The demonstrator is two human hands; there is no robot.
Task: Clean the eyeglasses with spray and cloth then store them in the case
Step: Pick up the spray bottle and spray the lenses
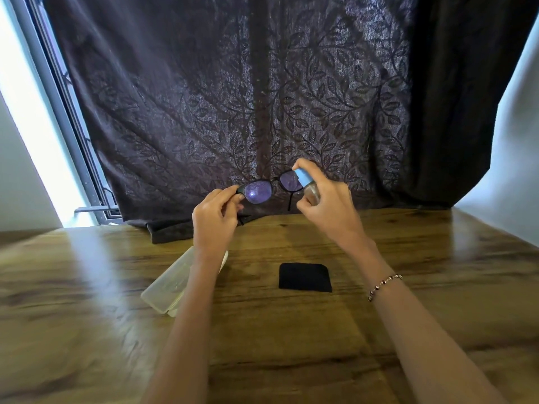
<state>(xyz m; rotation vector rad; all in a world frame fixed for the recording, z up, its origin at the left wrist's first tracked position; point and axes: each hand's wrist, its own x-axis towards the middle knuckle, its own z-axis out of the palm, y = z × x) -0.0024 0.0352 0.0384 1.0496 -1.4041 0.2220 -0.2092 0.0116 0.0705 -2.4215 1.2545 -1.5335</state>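
Both hands are raised above the far part of the wooden bench [379,330], forearms reaching forward from the near edge. The left hand [214,220] pinches the left end of the eyeglasses [269,189] between thumb and fingers [226,196], holding the black frame up with the lenses facing the person. The right hand [326,205] is wrapped around a small spray bottle [307,186], index finger on its blue top, the nozzle just beside the right lens. A beaded bracelet [384,285] circles the right wrist. On the bench, a translucent case [169,287] lies to the left, partly under the left forearm; whether it holds anything cannot be told. A black cloth [304,277] lies flat between the forearms. A dark leaf-patterned curtain [262,97] hangs behind.
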